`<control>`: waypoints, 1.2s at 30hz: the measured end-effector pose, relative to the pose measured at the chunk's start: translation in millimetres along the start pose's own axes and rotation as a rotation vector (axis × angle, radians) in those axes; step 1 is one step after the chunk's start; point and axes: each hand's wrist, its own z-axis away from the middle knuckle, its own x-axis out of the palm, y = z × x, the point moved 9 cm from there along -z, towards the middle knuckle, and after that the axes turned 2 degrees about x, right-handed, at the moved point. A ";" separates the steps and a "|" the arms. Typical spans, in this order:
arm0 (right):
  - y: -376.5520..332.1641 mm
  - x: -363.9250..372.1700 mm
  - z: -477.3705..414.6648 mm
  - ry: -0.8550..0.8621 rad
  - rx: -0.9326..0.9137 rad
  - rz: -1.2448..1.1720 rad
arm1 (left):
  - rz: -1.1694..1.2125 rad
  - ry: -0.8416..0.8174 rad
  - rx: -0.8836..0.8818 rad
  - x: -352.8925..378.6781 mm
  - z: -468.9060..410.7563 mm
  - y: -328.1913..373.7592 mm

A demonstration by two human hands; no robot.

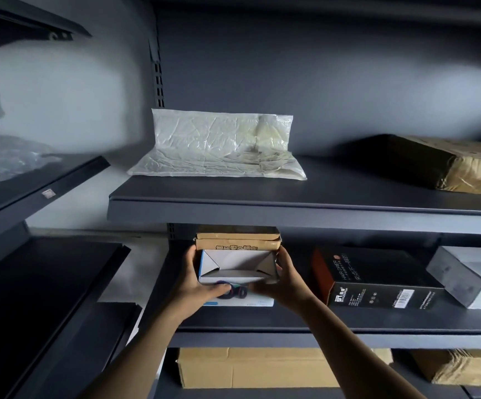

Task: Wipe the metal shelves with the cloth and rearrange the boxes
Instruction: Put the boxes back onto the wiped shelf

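The metal shelf (262, 197) is looking smooth and dull. The plastic bag (219, 148) is shining, crinkly. The brown cardboard box (423, 159) is looking rough under shiny tape (475, 171). The white card box (233, 262) is looking smooth

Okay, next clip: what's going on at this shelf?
A person grips a small white box with open end flaps in both hands, the left hand on its left side and the right hand on its right, at the middle shelf. Stacked brown boxes stand just behind it, and a black hair dryer box lies to the right. No cloth is in view.
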 end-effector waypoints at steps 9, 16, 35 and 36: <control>8.5 10.6 -0.2 -0.031 0.027 0.006 | 0.068 -0.043 0.014 10.5 -5.4 -11.7; 4.9 12.9 3.2 -0.025 0.025 0.007 | 0.100 -0.066 -0.023 15.5 -3.1 -16.4; -26.4 -11.1 39.7 0.030 0.116 -0.004 | 0.104 0.097 -0.021 5.4 8.0 -11.2; -30.9 -14.6 44.1 0.040 0.113 0.001 | 0.105 0.112 -0.012 4.6 11.5 -7.2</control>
